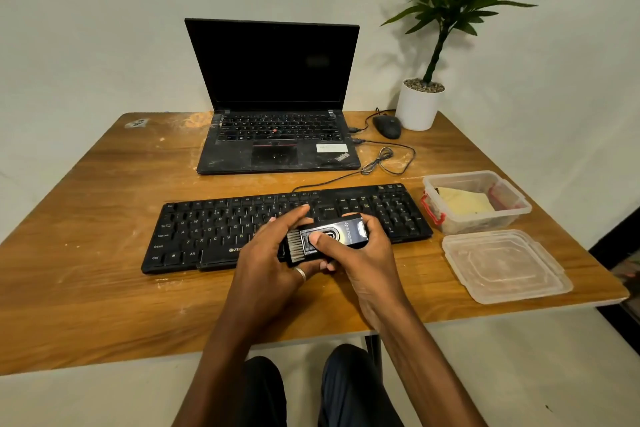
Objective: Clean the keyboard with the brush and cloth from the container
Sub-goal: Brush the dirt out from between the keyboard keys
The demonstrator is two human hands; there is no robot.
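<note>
The black cleaning brush (325, 236) is held in both hands just above the front edge of the keyboard (207, 229), lying roughly level with its short pale bristles (295, 247) pointing left. The right hand (363, 256) grasps the brush body, fingers wrapped round its far side and thumb pressed on the top face. The left hand (266, 256) holds the bristle end, with fingers curled behind and under it; one of those underneath wears a ring (300, 274).

The black wired keyboard lies flat across the middle of the wooden table (104, 253), its cable (388, 163) running back in a loose loop. Just to its right stands an open clear plastic container (519, 210) with red clips, with a pale yellow cloth (464, 203) inside. The container's lid (502, 265) lies flat on the table in front of it. Behind the keyboard sits an open ThinkPad laptop (277, 146) with a dark screen. To the laptop's right are a black mouse (387, 126) and a potted plant (417, 107) in a white pot.
</note>
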